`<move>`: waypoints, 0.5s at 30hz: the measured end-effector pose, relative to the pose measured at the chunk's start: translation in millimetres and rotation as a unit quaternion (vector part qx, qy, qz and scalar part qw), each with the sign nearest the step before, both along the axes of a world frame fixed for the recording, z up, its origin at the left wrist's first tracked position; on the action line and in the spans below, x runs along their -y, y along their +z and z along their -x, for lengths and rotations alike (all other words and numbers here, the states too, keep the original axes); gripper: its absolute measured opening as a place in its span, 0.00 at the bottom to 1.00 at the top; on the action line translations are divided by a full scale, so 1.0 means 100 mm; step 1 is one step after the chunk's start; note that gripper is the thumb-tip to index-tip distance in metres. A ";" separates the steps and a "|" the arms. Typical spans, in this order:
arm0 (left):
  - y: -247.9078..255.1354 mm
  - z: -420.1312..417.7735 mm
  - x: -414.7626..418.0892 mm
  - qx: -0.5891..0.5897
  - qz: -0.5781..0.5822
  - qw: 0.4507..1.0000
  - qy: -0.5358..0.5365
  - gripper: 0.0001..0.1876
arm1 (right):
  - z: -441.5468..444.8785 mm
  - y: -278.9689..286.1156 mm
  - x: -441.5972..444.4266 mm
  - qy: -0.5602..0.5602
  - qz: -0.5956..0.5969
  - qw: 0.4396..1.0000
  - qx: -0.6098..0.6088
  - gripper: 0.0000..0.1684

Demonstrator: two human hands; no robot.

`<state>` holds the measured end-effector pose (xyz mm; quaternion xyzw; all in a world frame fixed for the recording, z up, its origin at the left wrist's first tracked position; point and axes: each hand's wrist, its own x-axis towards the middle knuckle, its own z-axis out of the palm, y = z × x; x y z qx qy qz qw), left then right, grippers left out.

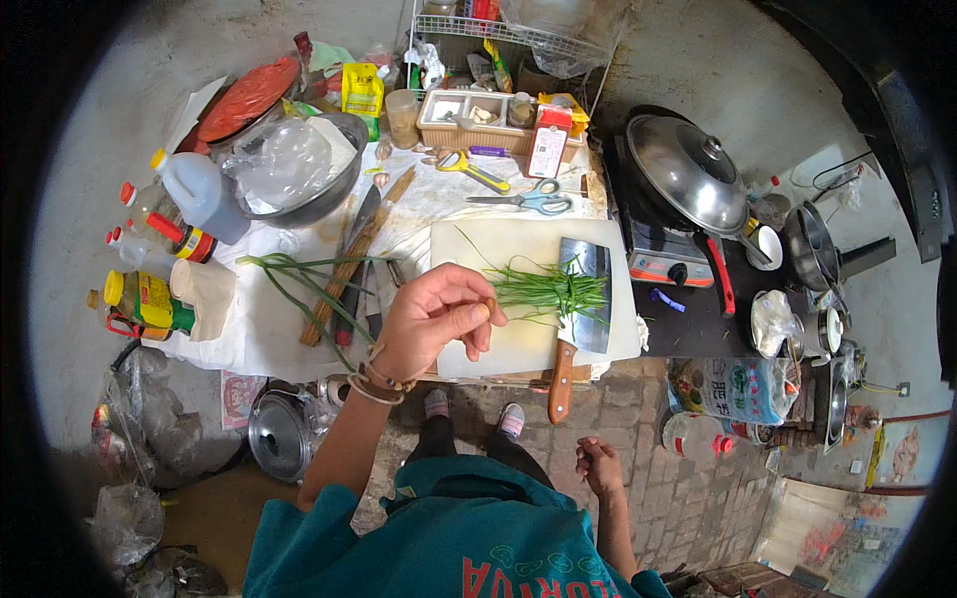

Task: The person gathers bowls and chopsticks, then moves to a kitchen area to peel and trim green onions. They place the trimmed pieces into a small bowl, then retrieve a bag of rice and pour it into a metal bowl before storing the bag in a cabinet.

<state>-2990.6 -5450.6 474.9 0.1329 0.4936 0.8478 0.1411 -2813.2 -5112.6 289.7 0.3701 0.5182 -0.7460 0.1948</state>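
My left hand (441, 318) is raised over the left part of a white cutting board (463, 243), its thumb and fingertips together around a small brownish thing I cannot identify. Bunched thin green stalks (549, 290) lie on the board, partly across the blade of a cleaver (594, 299) whose wooden handle juts past the board's front edge. Long green onion leaves (299, 280) lie to the left, running behind my wrist. My right hand (598, 465) hangs low over the brick floor beside my body, fingers curled; whether it holds anything is unclear.
Scissors (534, 200) and a yellow peeler (472, 172) lie behind the board. Left of it are a bundle of thin sticks (359, 254), a dark metal basin (355, 153) and several bottles. A lidded wok (677, 172) stands on a portable stove (658, 258) at the right.
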 end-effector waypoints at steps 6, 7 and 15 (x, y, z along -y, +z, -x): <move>0.13 -0.06 -0.08 -0.074 0.053 0.996 0.017 0.07 | -0.12 -0.01 0.10 -0.019 0.009 1.000 0.008 0.06; 0.13 -0.06 -0.08 -0.076 0.052 0.996 0.016 0.08 | -0.13 0.00 0.12 -0.019 0.008 1.000 0.009 0.06; 0.13 -0.06 -0.10 -0.062 -0.007 0.998 -0.019 0.07 | -0.21 -0.03 0.16 -0.039 0.019 0.999 0.006 0.06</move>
